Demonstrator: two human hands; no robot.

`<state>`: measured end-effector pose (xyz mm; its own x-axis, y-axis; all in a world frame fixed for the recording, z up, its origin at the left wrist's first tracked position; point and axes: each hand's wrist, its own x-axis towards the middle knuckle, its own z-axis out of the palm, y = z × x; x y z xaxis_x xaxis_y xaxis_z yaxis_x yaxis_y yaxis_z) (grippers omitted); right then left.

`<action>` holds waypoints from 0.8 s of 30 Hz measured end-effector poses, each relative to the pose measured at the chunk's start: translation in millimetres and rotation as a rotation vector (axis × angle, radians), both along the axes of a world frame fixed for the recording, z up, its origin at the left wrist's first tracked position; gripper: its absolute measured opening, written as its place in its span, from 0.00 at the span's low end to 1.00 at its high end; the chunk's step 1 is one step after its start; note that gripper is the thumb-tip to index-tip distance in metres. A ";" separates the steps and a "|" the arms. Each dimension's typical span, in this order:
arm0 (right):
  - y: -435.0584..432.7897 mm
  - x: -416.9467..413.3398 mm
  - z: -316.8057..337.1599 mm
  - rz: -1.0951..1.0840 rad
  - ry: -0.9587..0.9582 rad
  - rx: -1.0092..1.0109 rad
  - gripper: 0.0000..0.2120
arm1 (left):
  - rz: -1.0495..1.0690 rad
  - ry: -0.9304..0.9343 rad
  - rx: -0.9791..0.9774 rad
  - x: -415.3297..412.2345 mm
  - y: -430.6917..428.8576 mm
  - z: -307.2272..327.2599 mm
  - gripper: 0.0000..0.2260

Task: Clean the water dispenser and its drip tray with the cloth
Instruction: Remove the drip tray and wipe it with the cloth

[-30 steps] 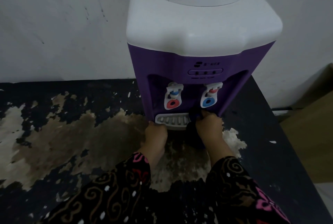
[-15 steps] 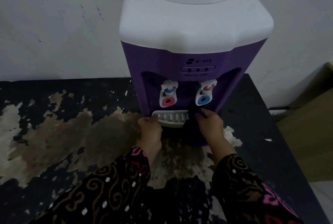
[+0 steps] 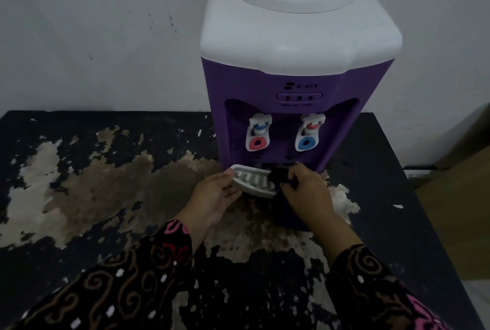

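Dispenser: purple plastic water dispenser with a white top [image 3: 278,96] stood upright toward the far right corner of the bench, its back near the wall.
Bench: black tabletop with the coating peeled away in large pale-brown patches [image 3: 397,197]; the biggest patch ran from the left edge to the dispenser's foot.
Taps: two white lever taps in the front recess, one with a red ring [image 3: 257,132] on the left and one with a blue ring [image 3: 308,132] on the right.
Drip tray: pale grey slotted plastic drip tray [image 3: 253,182] was just in front of the dispenser's base, below the taps, tilted with its near edge lower. Could not tell whether its far edge was seated in the base.
Left hand: left hand [image 3: 212,197] gripped the tray's left end, thumb over the rim, fingers curled beneath.
Right hand: right hand [image 3: 307,191] had its fingers closed round the cloth, at the tray's right end.
Cloth: dark bunched cloth [image 3: 277,176] touched the tray's right end; part of it was hidden inside the fist.
Sleeves: dark patterned fabric with brown swirls and pink marks [image 3: 127,287] covered both forearms.
Wall: off-white plaster wall with small dark scuffs [image 3: 106,38] rose behind the bench.
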<state>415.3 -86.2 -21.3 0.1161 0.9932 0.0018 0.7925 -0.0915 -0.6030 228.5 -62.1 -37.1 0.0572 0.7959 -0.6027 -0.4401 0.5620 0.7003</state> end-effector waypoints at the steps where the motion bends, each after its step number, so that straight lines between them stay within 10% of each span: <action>1: -0.7 -3.6 4.6 0.025 -0.024 0.005 0.08 | -0.008 -0.001 0.006 -2.4 -2.6 2.7 0.06; 10: -15.7 -43.2 25.7 0.293 -0.100 -0.030 0.19 | -0.067 0.042 0.063 -11.8 -29.4 15.9 0.06; 24: -1.8 -44.4 41.1 0.327 -0.038 0.011 0.10 | -0.057 0.021 0.126 -5.7 -42.5 28.1 0.07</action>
